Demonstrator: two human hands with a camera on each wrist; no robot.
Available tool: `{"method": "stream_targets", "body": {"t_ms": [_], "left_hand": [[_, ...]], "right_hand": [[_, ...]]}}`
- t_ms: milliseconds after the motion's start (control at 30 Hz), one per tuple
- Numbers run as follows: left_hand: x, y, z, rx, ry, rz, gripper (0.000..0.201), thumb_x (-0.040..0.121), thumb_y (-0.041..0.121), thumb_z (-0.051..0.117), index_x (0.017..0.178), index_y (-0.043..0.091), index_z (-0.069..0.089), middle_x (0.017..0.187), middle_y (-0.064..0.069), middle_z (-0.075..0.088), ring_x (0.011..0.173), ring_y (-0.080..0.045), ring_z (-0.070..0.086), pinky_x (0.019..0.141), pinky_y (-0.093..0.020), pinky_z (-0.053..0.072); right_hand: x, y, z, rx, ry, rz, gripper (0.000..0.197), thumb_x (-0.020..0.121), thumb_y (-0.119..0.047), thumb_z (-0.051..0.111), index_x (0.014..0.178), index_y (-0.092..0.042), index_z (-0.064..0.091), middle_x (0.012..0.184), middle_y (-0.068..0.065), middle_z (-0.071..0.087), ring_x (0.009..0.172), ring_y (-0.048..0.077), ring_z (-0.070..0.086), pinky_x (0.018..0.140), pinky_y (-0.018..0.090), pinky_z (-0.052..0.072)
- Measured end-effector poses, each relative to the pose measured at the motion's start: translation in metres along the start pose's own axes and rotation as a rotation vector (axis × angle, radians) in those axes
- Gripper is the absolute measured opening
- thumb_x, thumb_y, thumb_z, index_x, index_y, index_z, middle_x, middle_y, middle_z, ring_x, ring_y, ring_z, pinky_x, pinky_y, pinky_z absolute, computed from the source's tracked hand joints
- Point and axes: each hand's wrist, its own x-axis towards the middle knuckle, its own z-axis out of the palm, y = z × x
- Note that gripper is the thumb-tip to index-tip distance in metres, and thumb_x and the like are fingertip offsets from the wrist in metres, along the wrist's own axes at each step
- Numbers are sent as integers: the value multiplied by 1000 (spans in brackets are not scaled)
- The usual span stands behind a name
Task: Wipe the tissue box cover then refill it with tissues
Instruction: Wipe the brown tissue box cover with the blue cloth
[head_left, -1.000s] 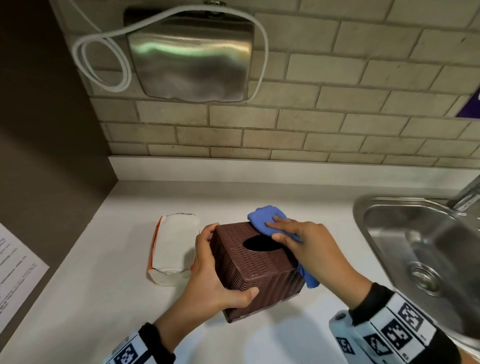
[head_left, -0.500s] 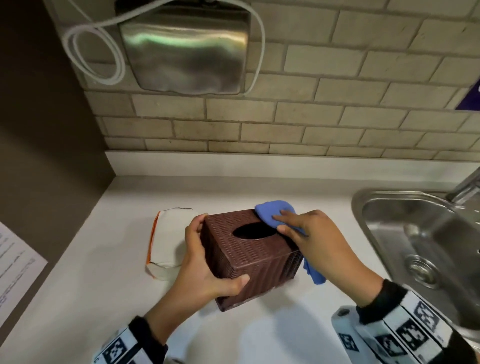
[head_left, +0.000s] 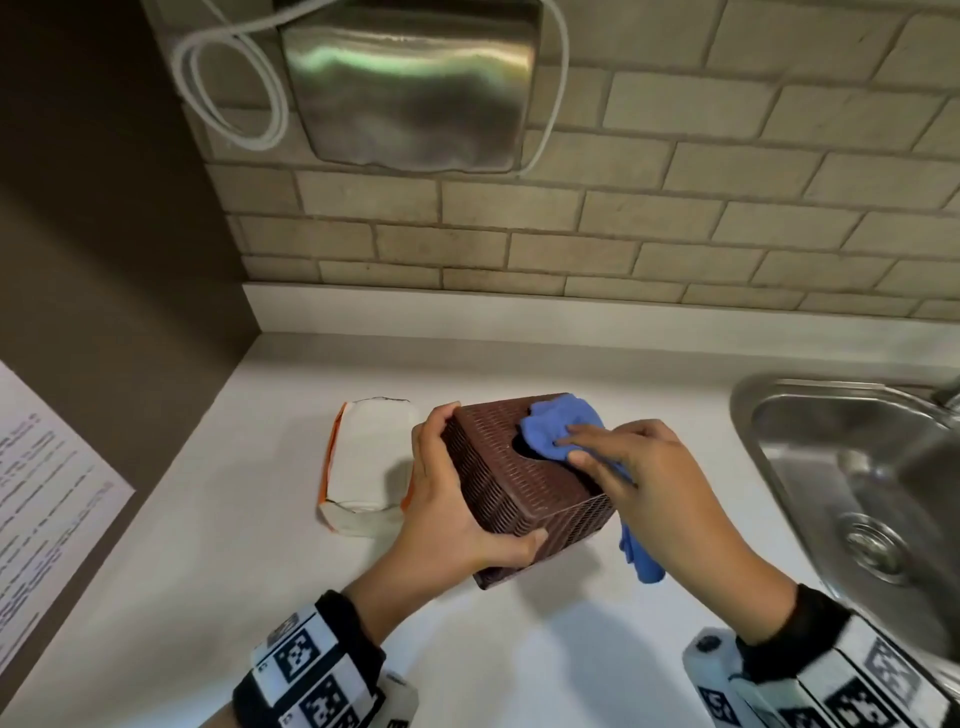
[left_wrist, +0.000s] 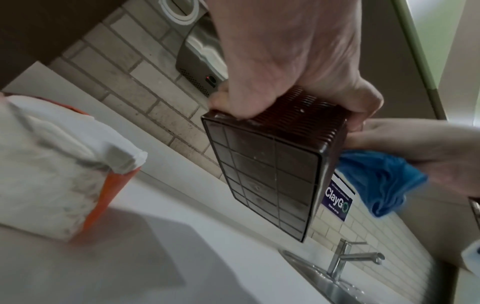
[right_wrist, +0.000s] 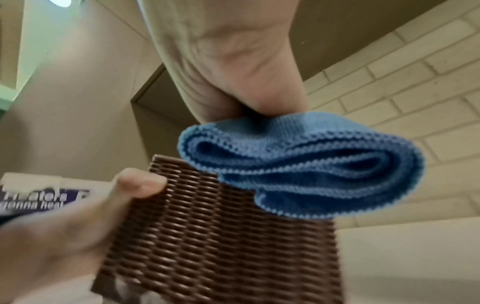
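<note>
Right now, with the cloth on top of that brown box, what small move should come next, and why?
Probably sweep the blue cloth across the rest of the top. The right hand presses it beside the oval opening, covering only one part, while the left hand holds the brown tissue box cover tilted. The tissue pack lies on the counter beside it, not yet loaded.

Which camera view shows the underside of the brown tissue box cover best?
The left wrist view: the grid base of the tissue box cover faces that camera, lifted off the counter by the left hand. The head view shows only its top and sides; the right wrist view shows one woven side under the blue cloth.
</note>
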Motion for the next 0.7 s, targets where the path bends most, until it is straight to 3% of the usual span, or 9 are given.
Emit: {"method": "stream_targets", "body": {"t_ms": [100,167,267,333,367,467,567,633,700], "left_hand": [[3,2,3,44,3,15,113,38,50,80,129,46,13,133,7,31,127,-15,41,104,-39,43],[6,2,1,-10,1,3,111,40,44,81,128,46,15,135,4,34,127,-12,43,103,-33,44],[10,-3,0,-110,-37,-48,119,41,31,80,137,29,10,129,5,43,113,16,47,88,-4,42],[10,-6,3,-114,-54,-81,125,38,33,76,140,15,7,123,5,46,101,25,46,80,5,36],[9,-7,3,-120,-51,-96,126,37,36,76,140,17,6,125,4,46,105,22,47,82,4,36],[4,-7,0,-123,-9,-116,119,38,44,81,136,36,12,135,3,35,124,-4,43,100,-16,37],[9,-4,-1,-128,-13,-135,119,38,47,80,135,34,14,136,4,32,127,-9,40,107,-25,37],[14,1,3,-130,-43,-170,108,39,39,79,126,30,16,126,3,41,121,-9,44,108,-33,38],[16,3,8,-145,-78,-161,83,44,29,74,111,36,25,107,11,53,112,-8,50,110,-39,37]], "right_hand": [[5,-18,8,65,11,-39,26,89,-26,61,113,-32,69,118,-22,60,110,12,47,87,-5,26],[1,-29,13,118,11,-98,27,90,-25,61,114,-32,69,129,-14,59,111,-6,41,90,-5,23],[-19,-39,19,155,4,-175,25,90,-26,61,112,-30,71,129,-5,57,107,-30,27,92,-8,18],[-27,-38,21,180,7,-241,28,85,-25,58,106,-25,75,122,2,61,108,-36,25,93,-9,19],[-26,-33,19,189,10,-259,29,83,-24,57,105,-24,75,120,0,63,108,-36,26,93,-9,20],[-14,-10,10,139,86,-211,22,84,-25,64,104,-26,75,117,-7,68,105,-32,27,91,-8,21],[-15,-9,9,151,83,-147,24,86,-21,67,107,-30,73,123,-7,64,106,-26,31,92,-6,23],[-21,-21,14,227,15,-230,23,89,-23,61,109,-22,73,123,-9,62,110,-28,36,95,-5,24],[-18,-30,18,293,-43,-294,28,92,-21,52,110,-13,71,124,-7,61,106,-33,38,93,-6,26]]}}
